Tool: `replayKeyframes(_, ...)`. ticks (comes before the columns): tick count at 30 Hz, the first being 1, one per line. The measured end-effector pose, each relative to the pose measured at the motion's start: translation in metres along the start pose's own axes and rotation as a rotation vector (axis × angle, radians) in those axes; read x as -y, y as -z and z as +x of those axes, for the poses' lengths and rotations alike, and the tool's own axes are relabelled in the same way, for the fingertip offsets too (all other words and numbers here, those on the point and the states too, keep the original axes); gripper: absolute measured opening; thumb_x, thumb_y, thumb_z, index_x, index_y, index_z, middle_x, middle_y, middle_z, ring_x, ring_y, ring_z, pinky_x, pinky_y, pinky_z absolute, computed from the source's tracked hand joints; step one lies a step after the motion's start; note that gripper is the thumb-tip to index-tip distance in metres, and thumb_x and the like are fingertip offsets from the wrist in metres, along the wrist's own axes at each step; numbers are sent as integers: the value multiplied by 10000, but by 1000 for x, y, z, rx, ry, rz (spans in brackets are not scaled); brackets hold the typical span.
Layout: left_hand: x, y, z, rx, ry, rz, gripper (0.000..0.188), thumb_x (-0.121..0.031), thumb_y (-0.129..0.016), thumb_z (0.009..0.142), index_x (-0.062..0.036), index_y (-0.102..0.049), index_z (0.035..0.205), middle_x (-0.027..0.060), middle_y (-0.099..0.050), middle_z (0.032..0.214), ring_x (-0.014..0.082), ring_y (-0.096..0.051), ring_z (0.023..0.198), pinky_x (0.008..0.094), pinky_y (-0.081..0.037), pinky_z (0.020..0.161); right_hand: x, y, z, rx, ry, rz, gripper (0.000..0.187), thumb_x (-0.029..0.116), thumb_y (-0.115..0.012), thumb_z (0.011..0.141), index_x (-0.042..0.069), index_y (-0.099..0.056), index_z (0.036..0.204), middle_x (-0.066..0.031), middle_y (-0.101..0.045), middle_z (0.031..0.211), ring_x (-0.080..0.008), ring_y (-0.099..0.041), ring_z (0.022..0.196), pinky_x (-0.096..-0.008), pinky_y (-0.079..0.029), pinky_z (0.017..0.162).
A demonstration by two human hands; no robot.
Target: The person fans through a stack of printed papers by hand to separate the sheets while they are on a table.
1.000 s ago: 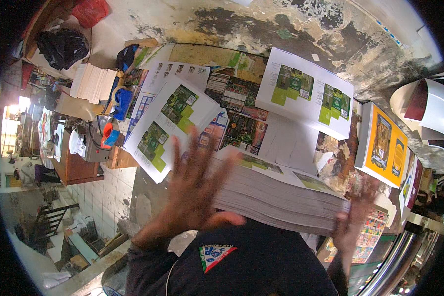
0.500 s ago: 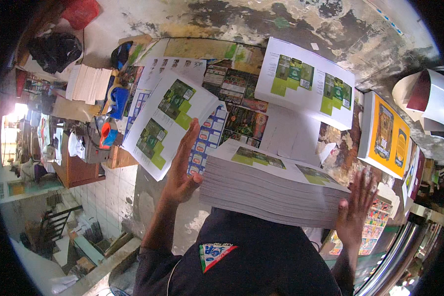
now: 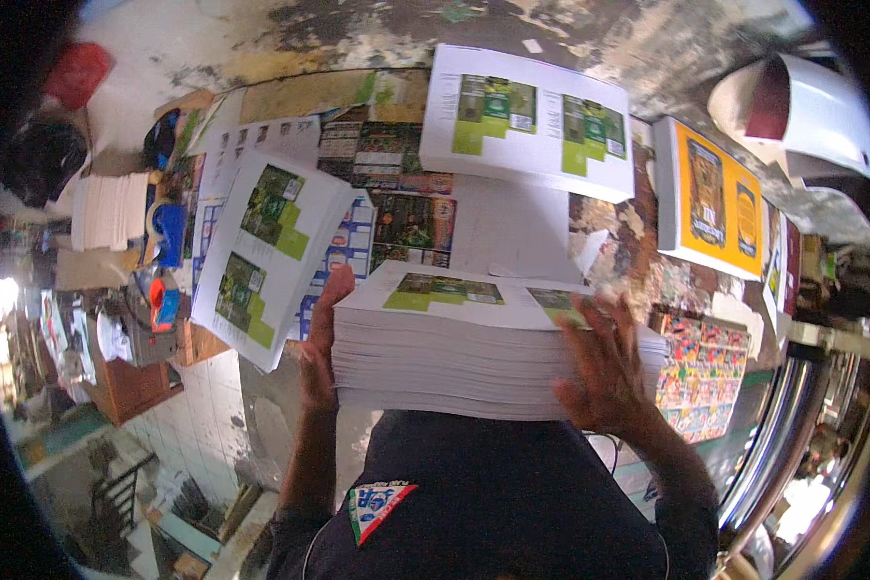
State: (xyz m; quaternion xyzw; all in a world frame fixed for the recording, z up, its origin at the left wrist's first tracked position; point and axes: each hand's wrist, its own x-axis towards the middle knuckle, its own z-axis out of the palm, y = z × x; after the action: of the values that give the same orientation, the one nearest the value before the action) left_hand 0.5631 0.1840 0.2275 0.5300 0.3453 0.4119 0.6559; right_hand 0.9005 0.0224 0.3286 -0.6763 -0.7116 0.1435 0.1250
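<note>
A thick stack of printed sheets [image 3: 454, 362] lies in front of my body, its many page edges facing me. Its white top sheet carries green picture blocks. My left hand [image 3: 323, 343] is upright and flat along the stack's left end, fingers stretched. Over the front right part of the stack, my right hand [image 3: 604, 362] spreads its fingers, slightly blurred, reaching the top edge; it covers some of the print. To the left, a slanted pile of similar sheets [image 3: 290, 256] rests on the table. Another matching stack [image 3: 527, 159] sits farther back.
At right is a stack with a yellow cover [image 3: 715, 198], near a colourful printed sheet [image 3: 703, 377]. Curled white paper [image 3: 822, 106] stands at the far right. Metal rollers [image 3: 768, 445] run below it. On the left are a paper block [image 3: 111, 208] and a blue tape roll [image 3: 169, 232].
My right hand has moved from the stack's right end leftward onto its front and top edge. My left hand now lies closer against the left end. The whole view has shifted.
</note>
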Motion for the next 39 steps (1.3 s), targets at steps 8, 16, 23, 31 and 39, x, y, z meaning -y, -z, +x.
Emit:
replayKeyframes(8,-31,7,-8,204,144,230,1405,-618,-895,667,-4,-106,1654,213,-132,1726,332,-152,1592,483,-146,1273,9,2,-3,22,293,-45,490,491,-553,1013,216,-595,1417,-232,-458,1550,-443,-384,1444,-719,-194,1203)
replayKeyframes(16,-36,29,-17,276,225,436,1494,-438,-996,568,-51,-62,1667,232,-96,1729,349,-115,1600,506,-161,1270,43,24,13,28,105,-91,747,560,-521,1015,105,-347,1582,-223,-247,1671,-487,-138,1559,-734,-66,1208)
replayKeyframes(23,-19,55,-27,237,146,427,1321,-713,-762,781,-68,-30,1670,189,-80,1740,329,-104,1604,487,-115,1279,9,0,17,228,26,141,770,525,-466,1055,80,-241,1642,-211,-234,1687,-410,-180,1571,-577,-91,1271)
replayKeyframes(31,76,61,-25,-223,249,-139,897,-692,-297,1049,-55,-155,1664,106,-190,1725,239,-172,1583,446,-73,1288,-132,-19,-86,-910,-707,1772,868,691,-168,1052,81,-147,1670,-91,-180,1738,-264,-95,1609,-439,0,1294)
replayKeyframes(39,116,49,1,-280,170,-140,750,-626,-246,1086,-118,-307,1634,149,-279,1691,290,-279,1548,477,-184,1257,-178,-108,-101,-620,-585,1849,880,686,-295,1034,85,-174,1666,-105,-204,1728,-271,-125,1600,-440,-38,1296)
